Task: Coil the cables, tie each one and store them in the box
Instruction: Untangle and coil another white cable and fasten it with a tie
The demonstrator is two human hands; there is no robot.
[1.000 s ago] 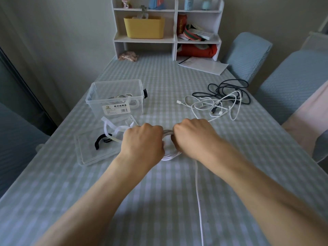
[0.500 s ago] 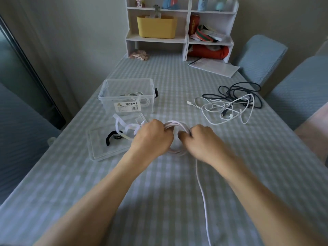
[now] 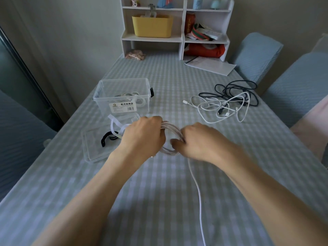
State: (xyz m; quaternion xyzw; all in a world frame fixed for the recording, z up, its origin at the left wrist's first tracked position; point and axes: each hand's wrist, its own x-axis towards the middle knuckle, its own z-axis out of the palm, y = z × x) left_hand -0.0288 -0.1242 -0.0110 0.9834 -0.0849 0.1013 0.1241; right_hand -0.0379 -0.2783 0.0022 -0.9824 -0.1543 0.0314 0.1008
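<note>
Hands spread apart; fingers (image 3: pixel 160 126) grip coiled cable (image 3: pixel 173 129).

A checked-cloth table (image 3: pixel 159 201) carries a clear box (image 3: pixel 122 96), its lid (image 3: pixel 95 148), loose cables (image 3: pixel 229 102), papers (image 3: pixel 211 65) and a shelf unit (image 3: pixel 177 27).

Home, likely dining corner. Table (image 3: pixel 177 82) under checked cloth; blue padded chairs (image 3: pixel 257 54) along right side. White shelf unit (image 3: pixel 181 38) at far end against wall, holding yellow bin (image 3: pixel 152 26), red can (image 3: pixel 189 22), small ornaments, papers. Curtain (image 3: pixel 62 41) at far left.
</note>
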